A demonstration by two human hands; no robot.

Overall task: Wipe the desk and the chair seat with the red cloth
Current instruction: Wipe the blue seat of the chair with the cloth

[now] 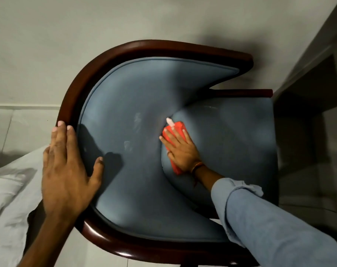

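Observation:
I look straight down on a chair with a dark wooden frame (110, 54) and blue-grey upholstery. Its seat (241, 135) lies at the right, with the curved padded back (125, 105) wrapping around it. The folded red cloth (180, 128), with a white tag at its far end, lies on the seat's inner edge. My right hand (180, 149) presses flat on the cloth, fingers spread. My left hand (67, 166) rests on the top of the chair back, fingers over the wooden rim and thumb on the padding. The desk is barely visible.
A bed with white sheets and a pillow (7, 189) lies at the lower left, close to the chair. A dark piece of furniture (306, 105) stands at the right, beyond the seat's front. Grey tiled floor (48, 54) surrounds the chair.

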